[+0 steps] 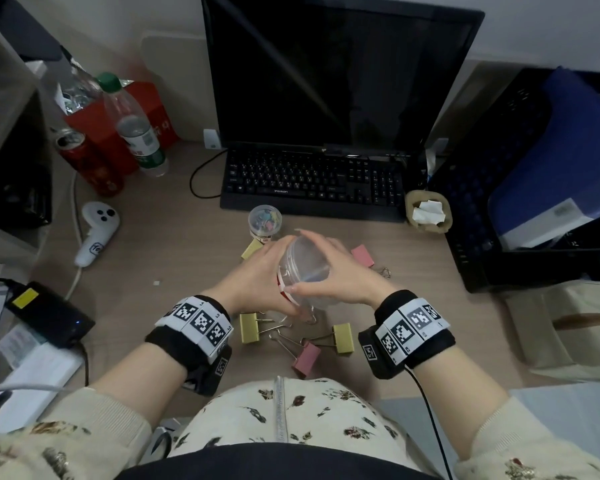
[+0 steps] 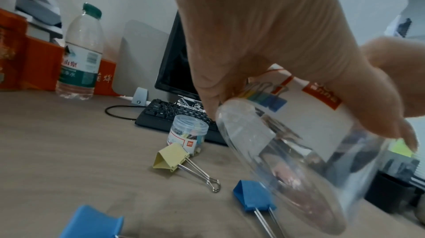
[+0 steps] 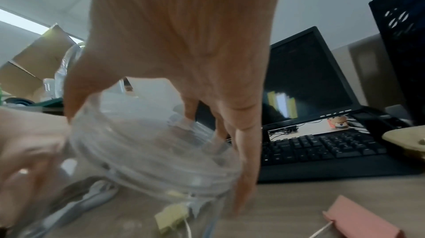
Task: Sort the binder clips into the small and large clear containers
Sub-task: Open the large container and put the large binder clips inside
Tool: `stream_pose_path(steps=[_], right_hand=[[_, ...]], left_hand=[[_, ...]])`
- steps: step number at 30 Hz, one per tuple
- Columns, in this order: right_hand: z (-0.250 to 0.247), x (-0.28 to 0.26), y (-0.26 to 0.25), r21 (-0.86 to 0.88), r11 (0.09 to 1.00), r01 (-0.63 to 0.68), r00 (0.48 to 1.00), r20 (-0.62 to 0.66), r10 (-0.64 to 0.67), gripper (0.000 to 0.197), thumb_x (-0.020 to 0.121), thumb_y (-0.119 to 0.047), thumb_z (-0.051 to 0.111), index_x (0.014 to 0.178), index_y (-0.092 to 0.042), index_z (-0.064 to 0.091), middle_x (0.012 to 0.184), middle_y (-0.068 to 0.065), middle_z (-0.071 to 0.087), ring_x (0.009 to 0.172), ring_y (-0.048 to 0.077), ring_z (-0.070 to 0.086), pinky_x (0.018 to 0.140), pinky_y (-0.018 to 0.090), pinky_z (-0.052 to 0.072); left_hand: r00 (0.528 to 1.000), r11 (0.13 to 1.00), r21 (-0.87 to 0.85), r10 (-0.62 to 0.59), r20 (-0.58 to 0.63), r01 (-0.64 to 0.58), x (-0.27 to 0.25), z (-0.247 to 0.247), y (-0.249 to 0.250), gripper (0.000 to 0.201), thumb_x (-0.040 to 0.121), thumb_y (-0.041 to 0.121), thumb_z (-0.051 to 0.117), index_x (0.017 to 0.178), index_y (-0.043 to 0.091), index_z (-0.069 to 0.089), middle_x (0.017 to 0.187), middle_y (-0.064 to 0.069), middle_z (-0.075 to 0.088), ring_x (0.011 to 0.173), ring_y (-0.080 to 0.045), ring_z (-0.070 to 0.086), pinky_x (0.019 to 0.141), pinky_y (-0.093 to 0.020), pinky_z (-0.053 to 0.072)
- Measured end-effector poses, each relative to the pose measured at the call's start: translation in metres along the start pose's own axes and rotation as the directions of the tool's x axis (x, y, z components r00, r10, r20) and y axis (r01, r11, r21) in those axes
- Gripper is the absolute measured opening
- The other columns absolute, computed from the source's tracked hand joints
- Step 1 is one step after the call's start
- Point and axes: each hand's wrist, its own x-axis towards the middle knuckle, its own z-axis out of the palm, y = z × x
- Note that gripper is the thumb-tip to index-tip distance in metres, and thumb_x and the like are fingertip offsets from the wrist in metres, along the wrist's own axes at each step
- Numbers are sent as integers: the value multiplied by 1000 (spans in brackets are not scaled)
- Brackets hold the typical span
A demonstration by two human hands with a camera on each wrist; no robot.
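Observation:
The large clear container (image 1: pixel 303 265) is tilted above the desk between both hands. My left hand (image 1: pixel 257 275) grips its labelled body (image 2: pixel 287 151) from the left. My right hand (image 1: pixel 340 275) curls its fingers round the clear lid (image 3: pixel 156 151) at the top end. The small clear container (image 1: pixel 264 223), holding small coloured clips, stands closed near the keyboard. Large clips lie around: yellow ones (image 1: pixel 249 328) (image 1: pixel 343 338) (image 1: pixel 252 249), pink ones (image 1: pixel 306 358) (image 1: pixel 362 255), and blue ones (image 2: pixel 253 196) under the container.
A black keyboard (image 1: pixel 312 183) and monitor (image 1: pixel 336 71) stand behind. A water bottle (image 1: pixel 136 129), red can (image 1: pixel 90 161) and white controller (image 1: pixel 96 230) are at the left. A black crate (image 1: pixel 520 174) is at the right, a power brick (image 1: pixel 49 313) near left.

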Motion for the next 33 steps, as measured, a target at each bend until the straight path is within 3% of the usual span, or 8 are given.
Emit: stream_pose_path(steps=[4, 8, 10, 16, 21, 27, 30, 33], right_hand=[[-5, 0, 11, 41, 995, 91, 996, -3, -91, 97, 66, -48, 81, 142, -55, 21, 147, -15, 21, 135, 9, 30, 110, 39, 35], [-12, -6, 20, 87, 981, 173, 985, -21, -171, 95, 66, -34, 86, 142, -47, 31, 141, -16, 30, 130, -7, 29, 106, 10, 18], [-19, -9, 27, 161, 969, 186, 981, -86, -174, 94, 63, -38, 84, 141, -48, 32, 143, -18, 32, 131, -7, 28, 111, 18, 16], [-34, -21, 70, 417, 904, -93, 981, -115, 153, 87, 65, -62, 65, 142, -52, 26, 157, -12, 22, 141, 12, 25, 114, 43, 25], [-25, -32, 101, 418, 804, -422, 896, 55, 441, 65, 67, -65, 59, 127, -42, 53, 133, -6, 52, 115, 12, 49, 91, 37, 47], [-36, -38, 115, 619, 647, -444, 837, 28, 547, 24, 95, -42, 47, 111, -30, 59, 108, -2, 59, 91, 16, 57, 69, 34, 51], [-45, -39, 128, 656, 602, -455, 795, -5, 606, 41, 89, -55, 48, 126, -37, 53, 126, -7, 48, 115, 24, 48, 86, 52, 49], [-49, -42, 144, 603, 627, -493, 751, -70, 657, 51, 80, -65, 47, 124, -40, 55, 131, -5, 51, 110, 26, 53, 66, 38, 48]], left_hand=[[1000, 994, -111, -3, 4, 3, 3, 3, 4, 131, 43, 50, 93, 152, 30, 22, 146, 15, 40, 134, -5, 38, 115, -37, 36], [997, 977, -210, -20, 74, 35, 5, 5, 5, 116, 47, 36, 99, 142, 37, 32, 132, 27, 50, 123, 8, 49, 109, -23, 41], [992, 958, -267, -86, 94, 108, 5, 3, 4, 125, 48, 32, 98, 149, 32, 24, 131, 31, 45, 117, 13, 48, 104, -10, 36], [980, 928, -316, -198, 30, 198, 1, 1, -9, 148, 34, 62, 93, 155, 34, 13, 155, 13, 31, 142, -8, 33, 120, -37, 28], [969, 916, -319, -245, 36, 244, 2, 8, -19, 147, 34, 63, 95, 154, 37, 15, 155, 11, 34, 142, -10, 36, 120, -42, 31], [970, 908, -344, -244, 27, 238, 5, 13, -18, 142, 40, 51, 97, 155, 30, 17, 152, 12, 38, 138, -7, 38, 119, -37, 31], [969, 902, -360, -242, 39, 240, 6, 14, -16, 142, 40, 49, 98, 154, 30, 17, 151, 11, 39, 137, -8, 39, 119, -38, 31], [967, 897, -364, -249, 55, 252, 7, 16, -16, 146, 35, 56, 98, 154, 36, 16, 154, 10, 35, 140, -10, 38, 119, -41, 32]])
